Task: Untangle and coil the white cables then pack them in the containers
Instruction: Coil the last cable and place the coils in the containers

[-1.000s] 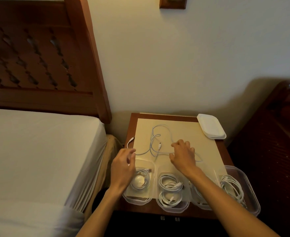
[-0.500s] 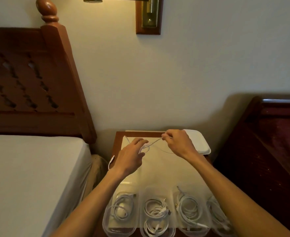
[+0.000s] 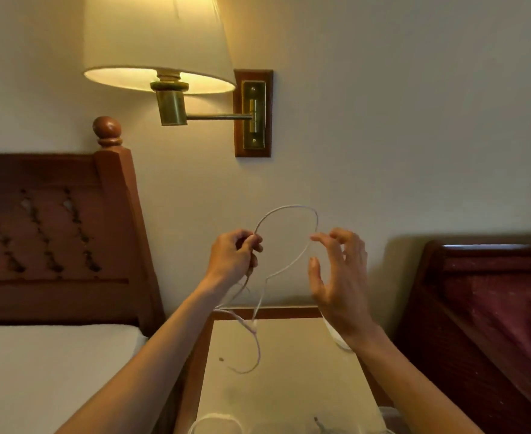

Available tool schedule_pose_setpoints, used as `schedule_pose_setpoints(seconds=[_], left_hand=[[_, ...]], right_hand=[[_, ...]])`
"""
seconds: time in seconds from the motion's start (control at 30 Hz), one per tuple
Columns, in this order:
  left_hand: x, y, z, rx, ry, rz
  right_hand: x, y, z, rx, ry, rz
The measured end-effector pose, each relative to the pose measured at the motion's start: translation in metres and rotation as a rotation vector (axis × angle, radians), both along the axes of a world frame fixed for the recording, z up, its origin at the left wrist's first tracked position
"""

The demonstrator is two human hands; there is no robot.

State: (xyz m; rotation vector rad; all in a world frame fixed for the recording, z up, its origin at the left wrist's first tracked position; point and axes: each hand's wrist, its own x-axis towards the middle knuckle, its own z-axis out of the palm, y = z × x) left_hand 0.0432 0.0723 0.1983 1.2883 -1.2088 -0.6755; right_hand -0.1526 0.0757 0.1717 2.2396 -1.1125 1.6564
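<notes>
Above nightstand point(image 3: 289, 386): left hand point(image 3: 231, 256) pinches white cable point(image 3: 284, 209) loop; right hand point(image 3: 336, 277) spread, beside.

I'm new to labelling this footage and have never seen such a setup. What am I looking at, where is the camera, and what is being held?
There is no machine here: these are a person's two bare hands, filmed by a camera worn on the head, looking forward and down. The left hand pinches a white cable, which arches up in a loop and trails down onto the nightstand. The right hand is open beside the loop, its fingers spread, gripping nothing. A bed is at left, and a lit wall lamp is above.
</notes>
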Motion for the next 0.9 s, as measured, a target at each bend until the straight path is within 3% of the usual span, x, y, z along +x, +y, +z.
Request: schedule_pose_setpoints(seconds=[0.07, 0.17, 0.27, 0.37, 0.5, 0.73, 0.83, 0.9], left_hand=[[-0.007, 0.002, 0.012, -0.025, 0.036, 0.005], [-0.015, 0.008, 0.025, -0.035, 0.113, -0.016], [-0.016, 0.014, 0.033, -0.037, 0.197, -0.026], [-0.013, 0.017, 0.04, -0.046, 0.189, -0.057], [-0.016, 0.023, 0.055, -0.083, 0.293, -0.076], [-0.012, 0.025, 0.07, -0.126, 0.518, -0.102], [-0.012, 0.027, 0.071, -0.111, 0.531, -0.123], [-0.014, 0.028, 0.068, -0.081, 0.508, -0.115]], right_hand=[[0.012, 0.02, 0.002, 0.248, -0.068, 0.238], [0.024, 0.027, -0.001, 0.678, 0.111, 0.416], [0.03, 0.026, -0.014, 0.789, 0.225, 0.413], [0.026, 0.02, -0.021, 0.814, 0.11, 0.367], [0.024, 0.022, -0.013, 1.077, -0.019, 0.675], [0.036, 0.037, -0.006, 1.036, -0.185, 0.884], [0.041, 0.032, -0.004, 0.953, -0.288, 0.641], [0.047, 0.028, -0.001, 0.882, -0.226, 0.515]])
